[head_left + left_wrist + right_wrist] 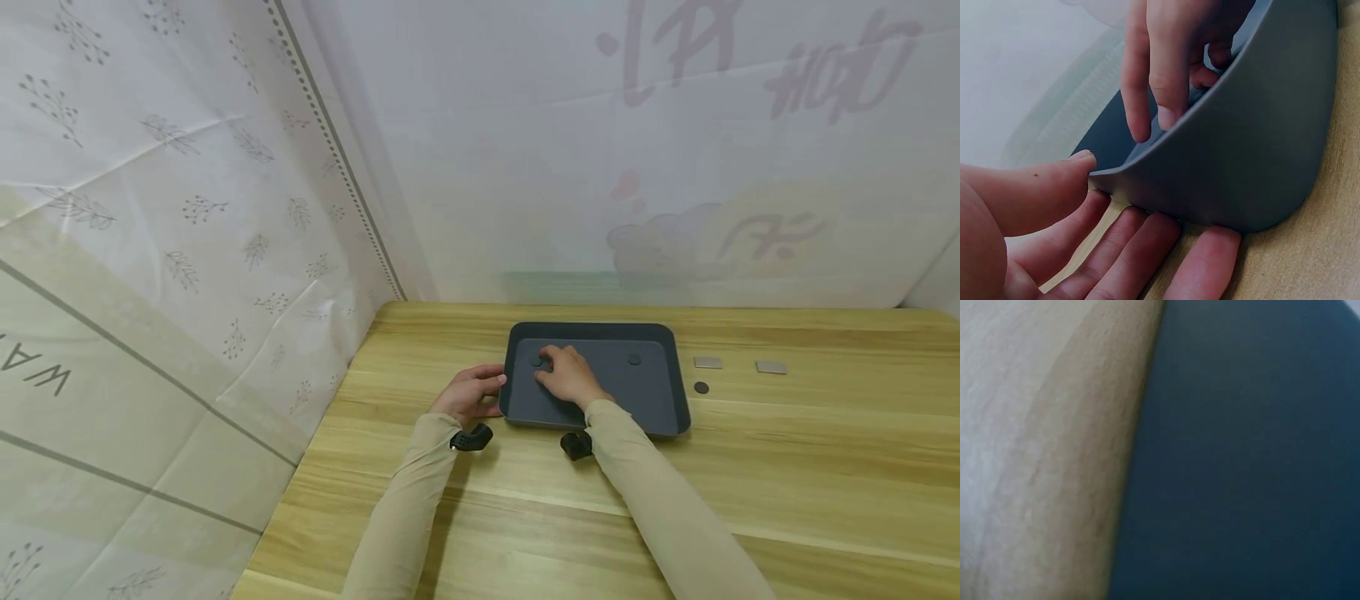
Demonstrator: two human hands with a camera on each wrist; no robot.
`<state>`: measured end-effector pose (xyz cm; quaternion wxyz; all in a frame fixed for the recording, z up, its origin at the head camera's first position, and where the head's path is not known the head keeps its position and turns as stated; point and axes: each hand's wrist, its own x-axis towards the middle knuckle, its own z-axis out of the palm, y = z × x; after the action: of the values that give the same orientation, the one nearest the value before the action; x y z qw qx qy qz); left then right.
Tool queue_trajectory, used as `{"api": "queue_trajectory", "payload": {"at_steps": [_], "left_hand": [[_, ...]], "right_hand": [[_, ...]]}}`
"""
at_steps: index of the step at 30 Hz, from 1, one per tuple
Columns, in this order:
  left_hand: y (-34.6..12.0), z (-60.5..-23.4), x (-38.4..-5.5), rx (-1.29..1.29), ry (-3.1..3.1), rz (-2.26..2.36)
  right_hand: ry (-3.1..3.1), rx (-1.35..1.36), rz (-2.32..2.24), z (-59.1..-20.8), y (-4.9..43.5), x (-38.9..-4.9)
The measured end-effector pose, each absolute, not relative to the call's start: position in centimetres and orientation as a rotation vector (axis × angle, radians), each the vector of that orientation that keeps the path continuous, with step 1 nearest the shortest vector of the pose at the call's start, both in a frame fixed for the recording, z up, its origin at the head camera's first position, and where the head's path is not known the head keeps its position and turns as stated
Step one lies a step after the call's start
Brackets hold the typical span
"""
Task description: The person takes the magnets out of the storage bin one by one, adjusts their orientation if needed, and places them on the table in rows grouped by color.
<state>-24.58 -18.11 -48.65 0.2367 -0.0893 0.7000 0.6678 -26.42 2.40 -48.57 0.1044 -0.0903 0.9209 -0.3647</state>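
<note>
And there the left hand (471, 392) pinched the tray (654, 390) by its rim, seemingly steadying it, while the right hand's (572, 377) fingers and thumb stood apart beside a dark disc (536, 362)!

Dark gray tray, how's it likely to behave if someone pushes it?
The dark gray tray will probably stay stiff, since its raised walls stand smooth and even. It seems unlikely to tip, lying broad and low on the wooden table.

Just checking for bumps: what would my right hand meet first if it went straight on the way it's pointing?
Probably the dark disc in the tray, just ahead of your right hand; depth is unclear, so it may already be touching.
</note>
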Motion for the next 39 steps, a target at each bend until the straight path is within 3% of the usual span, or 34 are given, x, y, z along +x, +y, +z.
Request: {"api": "queue_trajectory", "payload": {"at_steps": [39], "left_hand": [[-17.92,-48.36,-24.62,-0.276,1.929,1.814]], "right_hand": [[2.754,-0.255,-1.016,-48.98,1.97,-26.11]]}}
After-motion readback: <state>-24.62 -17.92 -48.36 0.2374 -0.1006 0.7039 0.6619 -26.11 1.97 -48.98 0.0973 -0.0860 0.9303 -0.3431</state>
